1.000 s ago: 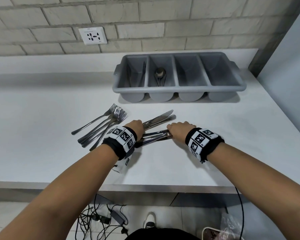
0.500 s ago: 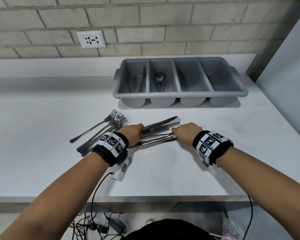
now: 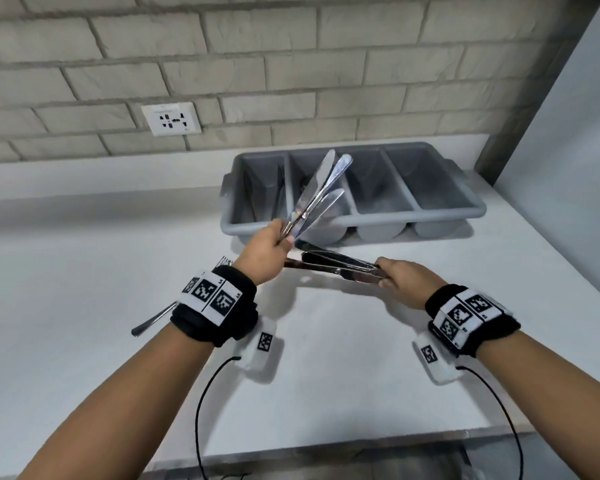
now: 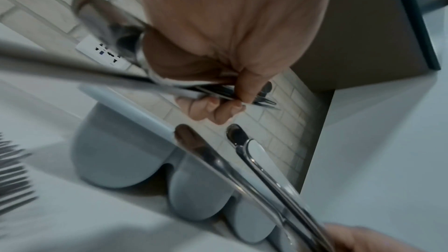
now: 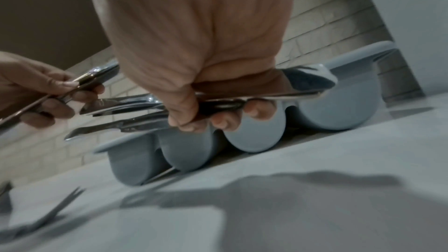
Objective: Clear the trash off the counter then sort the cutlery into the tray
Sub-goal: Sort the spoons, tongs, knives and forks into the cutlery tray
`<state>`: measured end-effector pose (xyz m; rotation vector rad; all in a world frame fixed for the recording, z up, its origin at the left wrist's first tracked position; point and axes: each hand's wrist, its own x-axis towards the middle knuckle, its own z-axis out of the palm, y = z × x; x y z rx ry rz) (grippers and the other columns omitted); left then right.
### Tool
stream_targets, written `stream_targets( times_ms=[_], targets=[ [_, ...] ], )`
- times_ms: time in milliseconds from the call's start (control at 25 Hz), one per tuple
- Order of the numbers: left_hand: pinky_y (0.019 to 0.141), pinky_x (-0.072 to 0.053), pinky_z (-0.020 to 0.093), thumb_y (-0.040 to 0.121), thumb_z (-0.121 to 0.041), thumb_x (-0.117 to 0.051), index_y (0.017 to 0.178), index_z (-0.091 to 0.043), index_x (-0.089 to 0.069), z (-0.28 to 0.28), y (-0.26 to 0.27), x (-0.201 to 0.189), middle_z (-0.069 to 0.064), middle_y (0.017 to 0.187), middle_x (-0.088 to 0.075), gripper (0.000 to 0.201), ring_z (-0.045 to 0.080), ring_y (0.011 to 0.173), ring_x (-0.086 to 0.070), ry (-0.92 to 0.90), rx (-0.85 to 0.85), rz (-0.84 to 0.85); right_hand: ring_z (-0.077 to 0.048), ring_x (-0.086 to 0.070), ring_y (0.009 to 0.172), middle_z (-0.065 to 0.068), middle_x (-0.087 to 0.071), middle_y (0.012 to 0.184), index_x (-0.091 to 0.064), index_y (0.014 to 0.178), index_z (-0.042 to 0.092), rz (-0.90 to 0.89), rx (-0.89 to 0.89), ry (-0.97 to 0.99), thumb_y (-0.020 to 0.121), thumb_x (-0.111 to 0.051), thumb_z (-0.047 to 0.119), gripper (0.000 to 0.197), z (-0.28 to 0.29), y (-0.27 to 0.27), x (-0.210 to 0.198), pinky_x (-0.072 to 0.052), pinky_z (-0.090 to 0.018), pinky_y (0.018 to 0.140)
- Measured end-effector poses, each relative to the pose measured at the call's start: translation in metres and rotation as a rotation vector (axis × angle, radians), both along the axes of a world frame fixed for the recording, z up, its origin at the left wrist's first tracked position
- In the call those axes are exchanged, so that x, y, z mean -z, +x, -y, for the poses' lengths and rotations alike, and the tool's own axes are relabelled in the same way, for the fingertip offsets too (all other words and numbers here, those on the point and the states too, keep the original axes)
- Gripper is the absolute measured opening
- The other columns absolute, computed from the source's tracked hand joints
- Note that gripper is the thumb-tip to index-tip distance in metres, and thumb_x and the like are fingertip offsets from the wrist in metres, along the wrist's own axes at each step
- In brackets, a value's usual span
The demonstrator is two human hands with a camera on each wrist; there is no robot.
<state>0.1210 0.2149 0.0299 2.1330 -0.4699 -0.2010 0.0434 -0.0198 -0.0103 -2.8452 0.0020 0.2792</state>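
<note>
My left hand point(image 3: 278, 239) grips a fanned bundle of table knives point(image 3: 321, 188) by one end, the far ends tilted up in front of the grey four-compartment tray point(image 3: 440, 220). My right hand point(image 3: 390, 275) holds a second bundle of knives point(image 3: 333, 266) level above the counter, their free ends pointing left toward my left hand. In the left wrist view my fingers point(image 4: 213, 110) curl round the knives point(image 4: 121, 81). The right wrist view shows my fingers point(image 5: 184, 120) round the other knives point(image 5: 135, 102). Forks point(image 3: 153, 320) lie on the counter, mostly hidden behind my left wrist.
The tray stands against the brick wall at the back right, with cutlery point(image 3: 279, 181) in its leftmost compartment. A wall socket point(image 3: 172, 118) sits left of it. A grey panel point(image 3: 568, 133) bounds the counter on the right. The counter's front edge point(image 3: 326, 445) is near my forearms.
Both hands have lifted their knife bundles off the counter. My left hand swung its bundle up toward the tray. The right bundle rose and stayed level.
</note>
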Motion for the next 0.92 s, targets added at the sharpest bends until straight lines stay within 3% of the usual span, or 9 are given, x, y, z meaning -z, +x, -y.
stream_targets(
  times_ms=[80, 160, 200, 240, 360, 520, 720, 840, 920],
  targets=[
    [0.058, -0.038, 0.024, 0.096, -0.006, -0.042, 0.101, -0.008, -0.049, 0.006, 0.009, -0.011, -0.004, 0.067, -0.046, 0.009, 0.012, 0.061, -0.042, -0.131, -0.040, -0.037, -0.032, -0.059, 0.093, -0.017, -0.064, 0.099, -0.050, 0.098, 0.009, 0.047, 0.096, 0.124, 0.089, -0.046, 0.011, 0.010, 0.007, 0.000, -0.006, -0.036, -0.031, 0.070],
    [0.043, -0.038, 0.013, 0.097, -0.006, -0.040, 0.096, -0.011, -0.047, 0.015, 0.018, -0.021, -0.002, 0.067, -0.044, 0.008, 0.009, 0.057, -0.040, -0.239, -0.084, -0.130, -0.029, -0.056, 0.086, -0.014, -0.059, 0.089, -0.050, 0.094, 0.005, 0.084, 0.179, 0.261, 0.089, -0.048, 0.010, 0.007, 0.013, 0.004, -0.013, -0.037, -0.032, 0.072],
    [0.039, -0.037, 0.013, 0.098, -0.006, -0.039, 0.089, -0.012, -0.046, 0.021, 0.023, -0.023, -0.001, 0.068, -0.043, 0.012, 0.010, 0.056, -0.039, -0.278, -0.093, -0.182, -0.026, -0.052, 0.080, -0.012, -0.055, 0.083, -0.050, 0.092, 0.001, 0.100, 0.221, 0.333, 0.090, -0.049, 0.008, 0.008, 0.017, 0.007, -0.018, -0.036, -0.032, 0.071],
    [0.039, -0.036, 0.017, 0.098, -0.007, -0.039, 0.083, -0.014, -0.046, 0.028, 0.028, -0.024, 0.000, 0.068, -0.043, 0.018, 0.011, 0.055, -0.039, -0.299, -0.090, -0.224, -0.024, -0.047, 0.074, -0.009, -0.050, 0.076, -0.050, 0.086, 0.001, 0.120, 0.264, 0.404, 0.090, -0.050, 0.007, 0.008, 0.020, 0.012, -0.024, -0.034, -0.031, 0.070],
    [0.051, -0.030, 0.025, 0.096, -0.011, -0.040, 0.075, -0.020, -0.045, 0.060, 0.042, -0.025, 0.001, 0.067, -0.044, 0.024, 0.014, 0.054, -0.039, -0.326, -0.058, -0.299, -0.019, -0.038, 0.060, -0.001, -0.039, 0.061, -0.034, 0.062, 0.015, 0.169, 0.388, 0.512, 0.089, -0.051, 0.008, 0.033, 0.031, 0.031, -0.045, -0.034, -0.028, 0.061],
    [0.048, -0.031, 0.025, 0.098, -0.006, -0.036, 0.075, -0.015, -0.043, 0.118, 0.062, -0.035, 0.001, 0.068, -0.043, 0.026, 0.011, 0.050, -0.041, -0.447, -0.048, -0.447, -0.010, -0.038, 0.050, 0.002, -0.041, 0.057, -0.037, 0.057, 0.020, 0.155, 0.485, 0.607, 0.090, -0.051, 0.006, 0.039, 0.048, 0.063, -0.062, -0.032, -0.010, 0.033],
    [0.037, -0.031, 0.015, 0.099, -0.005, -0.033, 0.069, -0.011, -0.041, 0.178, 0.095, -0.042, 0.002, 0.057, -0.042, 0.031, 0.004, 0.028, -0.041, -0.592, -0.154, -0.678, -0.016, -0.039, 0.046, -0.004, -0.041, 0.055, -0.041, 0.062, 0.014, 0.025, 0.574, 0.700, 0.090, -0.049, 0.004, 0.030, 0.072, 0.120, -0.070, -0.028, -0.013, 0.028],
    [0.036, -0.036, 0.016, 0.097, 0.002, -0.031, 0.067, -0.008, -0.042, 0.190, 0.108, -0.032, 0.004, 0.062, -0.041, 0.034, 0.004, 0.026, -0.043, -0.513, -0.184, -0.722, -0.019, -0.035, 0.044, -0.008, -0.040, 0.053, -0.041, 0.065, 0.009, -0.144, 0.622, 0.737, 0.091, -0.045, 0.004, 0.027, 0.070, 0.141, -0.065, -0.028, -0.018, 0.036],
    [0.036, -0.039, 0.016, 0.096, 0.004, -0.033, 0.066, -0.005, -0.044, 0.196, 0.118, -0.025, 0.007, 0.058, -0.042, 0.033, 0.005, 0.025, -0.044, -0.435, -0.201, -0.726, -0.017, -0.032, 0.043, -0.006, -0.039, 0.055, -0.043, 0.067, 0.009, -0.263, 0.647, 0.756, 0.093, -0.041, 0.006, 0.026, 0.072, 0.152, -0.058, -0.027, -0.012, 0.034]
  ],
)
